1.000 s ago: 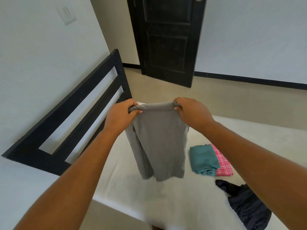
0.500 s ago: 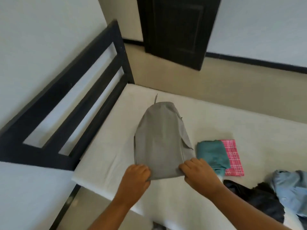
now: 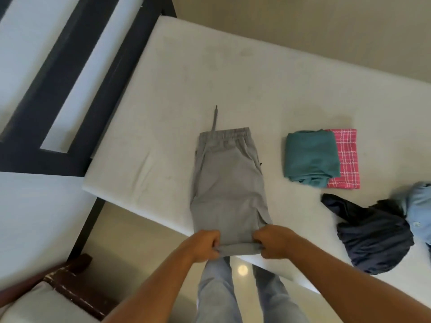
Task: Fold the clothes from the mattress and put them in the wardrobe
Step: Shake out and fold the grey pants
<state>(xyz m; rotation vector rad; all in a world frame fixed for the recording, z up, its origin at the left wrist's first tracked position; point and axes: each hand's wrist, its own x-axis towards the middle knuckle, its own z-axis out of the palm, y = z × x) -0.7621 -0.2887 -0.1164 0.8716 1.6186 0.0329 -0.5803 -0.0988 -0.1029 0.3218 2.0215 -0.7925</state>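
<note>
**Grey trousers flat on the mattress, both hands at the near edge**

The white mattress (image 3: 233, 78) fills most of the view, with the black bed frame (image 3: 58, 89) along its left side. The grey trousers (image 3: 228, 183) lie flat on the mattress near the middle, folded lengthwise. Their elastic waistband points away from the person and their folded lower end reaches the near edge of the mattress.

To the right, well apart from the trousers, a dark navy garment (image 3: 373, 236) sits in a crumpled heap, touching a light blue shirt (image 3: 419, 210) at the frame's right edge. Beyond these a folded teal garment (image 3: 310, 157) lies partly on top of a folded pink checked cloth (image 3: 347, 157).

The left hand (image 3: 205, 245) and the right hand (image 3: 272, 241) each grip a corner of the trousers' near end, fingers curled around the doubled fabric. A grey drawstring (image 3: 214, 118) trails straight out from the waistband onto the bare mattress.
</note>
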